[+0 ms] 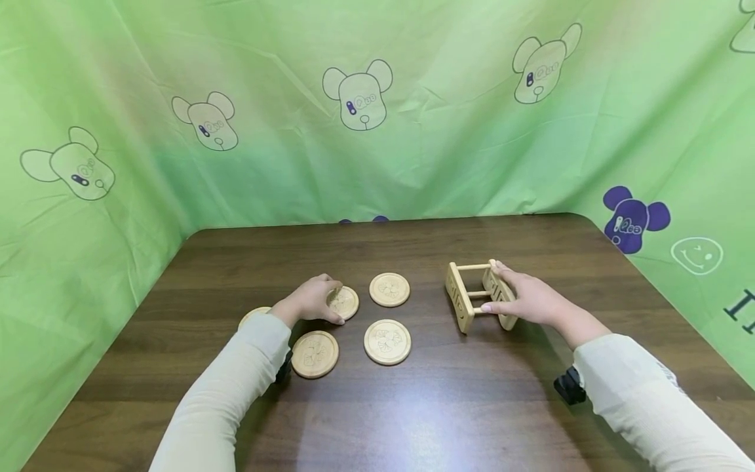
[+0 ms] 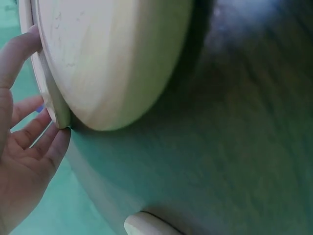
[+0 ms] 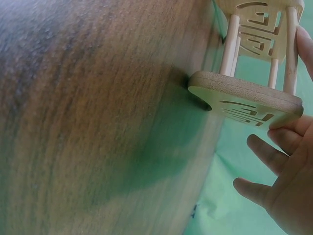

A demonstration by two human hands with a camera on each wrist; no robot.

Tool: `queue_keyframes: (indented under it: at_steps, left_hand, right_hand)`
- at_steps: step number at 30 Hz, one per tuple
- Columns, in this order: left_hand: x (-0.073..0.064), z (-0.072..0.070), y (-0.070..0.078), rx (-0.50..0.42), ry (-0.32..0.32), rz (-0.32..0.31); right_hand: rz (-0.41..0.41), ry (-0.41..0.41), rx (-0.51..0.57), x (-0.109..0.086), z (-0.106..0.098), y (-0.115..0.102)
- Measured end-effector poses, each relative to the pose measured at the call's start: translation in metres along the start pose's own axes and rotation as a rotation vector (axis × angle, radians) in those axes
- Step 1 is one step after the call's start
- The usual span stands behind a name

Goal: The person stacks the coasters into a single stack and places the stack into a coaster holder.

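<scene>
My left hand spans a round wooden coaster engraved with a leaf pattern, thumb and fingers at its edges. In the left wrist view, the fingers touch the rim of that coaster, behind a nearer coaster. My right hand holds a small wooden coaster rack by its right side panel. In the right wrist view, the thumb lies by a rod of the rack and some fingertips touch the cut-out panel; two other fingers are spread away from it.
More coasters lie flat around the left hand: one behind, one in front, one near the wrist, and one partly hidden by the forearm. A green printed cloth surrounds the brown wooden table.
</scene>
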State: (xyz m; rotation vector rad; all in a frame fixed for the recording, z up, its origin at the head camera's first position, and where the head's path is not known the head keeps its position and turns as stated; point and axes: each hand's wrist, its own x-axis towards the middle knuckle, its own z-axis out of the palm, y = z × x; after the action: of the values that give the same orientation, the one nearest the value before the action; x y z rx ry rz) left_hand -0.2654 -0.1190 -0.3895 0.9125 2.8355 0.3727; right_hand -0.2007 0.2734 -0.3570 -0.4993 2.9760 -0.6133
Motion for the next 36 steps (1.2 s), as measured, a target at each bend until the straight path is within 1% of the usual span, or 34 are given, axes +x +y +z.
queue_keyframes:
  at_steps: [9,12,17,20,24,27,31,36]
  left_hand:
    - [-0.002,0.000,0.002,0.023,0.031,0.006]
    - [-0.002,-0.002,0.003,0.019,0.012,-0.006]
    - [-0.001,-0.008,0.006,-0.007,-0.047,-0.019]
    - [0.000,-0.012,0.006,-0.037,-0.075,-0.025]
    - [0.001,-0.015,0.006,-0.102,-0.090,-0.056]
    - [0.003,-0.017,0.007,-0.141,-0.084,-0.076]
    - [0.009,-0.021,0.011,-0.165,-0.056,-0.041]
    - [0.018,-0.024,0.022,-0.177,-0.037,-0.012]
  right_hand:
    - [-0.022,0.020,-0.024,-0.002,-0.003,-0.002]
    - [-0.023,0.022,-0.024,-0.002,-0.004,-0.002]
    - [-0.003,0.013,-0.006,-0.003,-0.005,-0.002]
    - [0.007,0.005,0.002,-0.004,-0.006,-0.002]
    - [0.003,0.002,0.010,-0.003,-0.004,-0.001]
    - [0.006,-0.002,0.014,-0.003,-0.002,0.000]
    - [0.020,-0.006,0.014,-0.003,-0.002,0.000]
    - [0.018,-0.001,0.022,-0.002,-0.001,-0.001]
